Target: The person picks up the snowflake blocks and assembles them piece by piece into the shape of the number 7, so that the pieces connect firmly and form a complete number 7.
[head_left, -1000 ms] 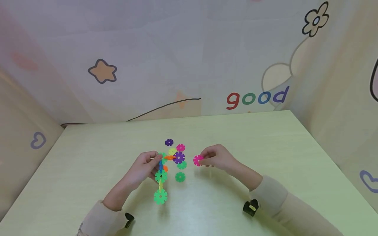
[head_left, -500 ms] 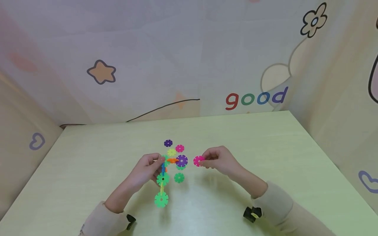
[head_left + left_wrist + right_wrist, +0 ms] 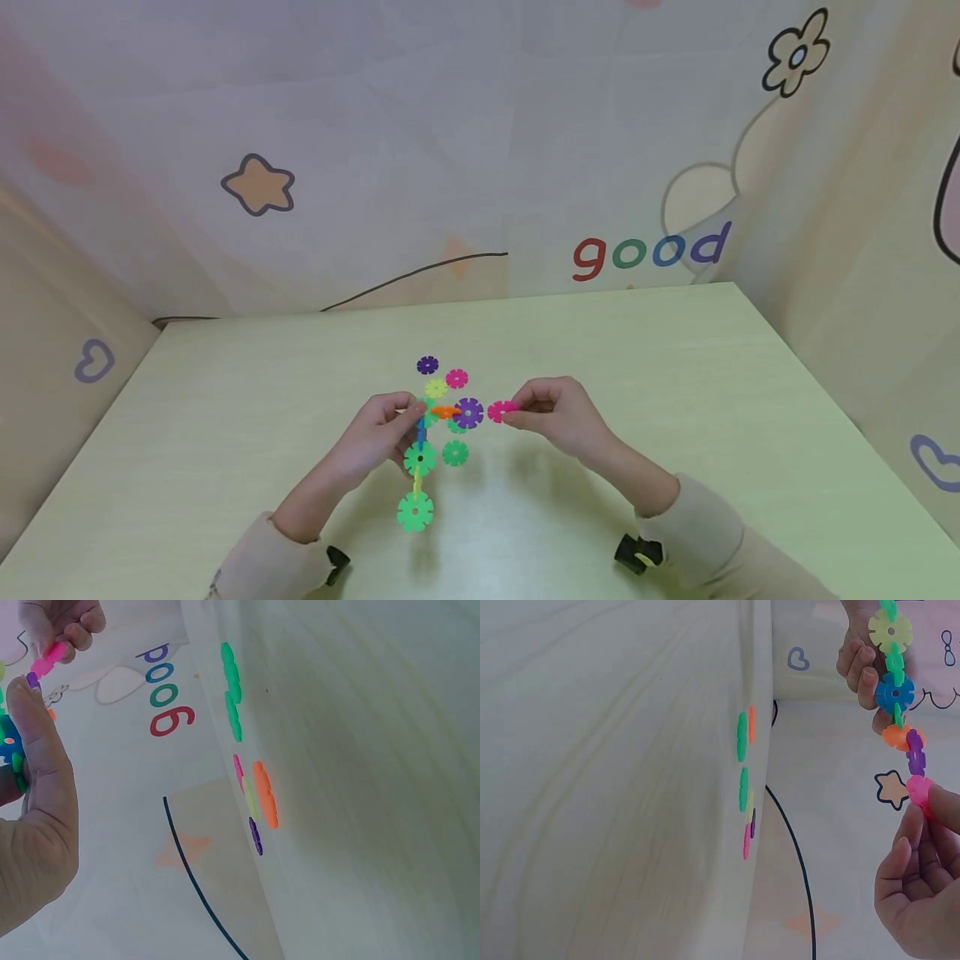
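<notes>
Above the table, my left hand [image 3: 381,435] pinches a bent chain of notched snowflake discs. Down the chain run blue, green [image 3: 420,458], yellow and a bottom green disc [image 3: 416,511]. An orange disc [image 3: 446,412] and a purple disc [image 3: 468,413] branch off to the right. Between thumb and fingers, my right hand [image 3: 567,418] holds a loose pink disc [image 3: 498,412]. A small gap parts pink from purple in the head view. In the right wrist view the pink disc [image 3: 919,789] sits at the purple end [image 3: 916,754]; contact is unclear there.
Loose discs lie on the table [image 3: 675,358] behind the chain: purple [image 3: 427,365], pink [image 3: 457,378], yellow [image 3: 436,387] and green [image 3: 455,453]. An orange disc [image 3: 265,793] shows in the left wrist view. A printed curtain [image 3: 390,150] rises behind the table's far edge.
My left hand has shifted slightly right with the chain, bringing the purple disc nearer the pink one. The pink disc has turned somewhat in my right hand, which has moved slightly right and lower.
</notes>
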Tool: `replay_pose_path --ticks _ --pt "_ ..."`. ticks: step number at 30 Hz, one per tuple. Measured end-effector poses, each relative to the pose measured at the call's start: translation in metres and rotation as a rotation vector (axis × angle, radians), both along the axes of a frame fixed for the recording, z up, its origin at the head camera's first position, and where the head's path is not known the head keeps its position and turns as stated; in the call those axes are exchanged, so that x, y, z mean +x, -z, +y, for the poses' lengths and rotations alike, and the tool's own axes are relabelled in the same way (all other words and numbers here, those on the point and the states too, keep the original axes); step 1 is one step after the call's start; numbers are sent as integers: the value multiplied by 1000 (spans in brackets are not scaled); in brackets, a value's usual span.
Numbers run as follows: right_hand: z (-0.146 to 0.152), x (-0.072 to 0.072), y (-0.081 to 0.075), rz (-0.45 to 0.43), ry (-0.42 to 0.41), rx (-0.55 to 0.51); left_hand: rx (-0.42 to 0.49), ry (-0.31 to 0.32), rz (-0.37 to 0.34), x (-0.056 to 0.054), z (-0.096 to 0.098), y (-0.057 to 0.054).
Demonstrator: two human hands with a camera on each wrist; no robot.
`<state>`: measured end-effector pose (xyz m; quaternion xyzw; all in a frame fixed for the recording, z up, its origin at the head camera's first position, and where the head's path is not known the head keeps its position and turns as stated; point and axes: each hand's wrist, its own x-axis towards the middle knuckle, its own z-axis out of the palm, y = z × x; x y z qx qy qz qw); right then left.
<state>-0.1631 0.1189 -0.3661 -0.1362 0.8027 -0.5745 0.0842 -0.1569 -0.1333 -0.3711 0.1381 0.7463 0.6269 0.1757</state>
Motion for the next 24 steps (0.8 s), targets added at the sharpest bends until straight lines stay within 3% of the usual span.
replay_pose_path --ticks 15,24 --pt "-7 5 5 144 -11 -13 -15 -4 -2 2 5 1" --pt "-8 6 7 174 -7 -28 -81 28 91 6 12 0"
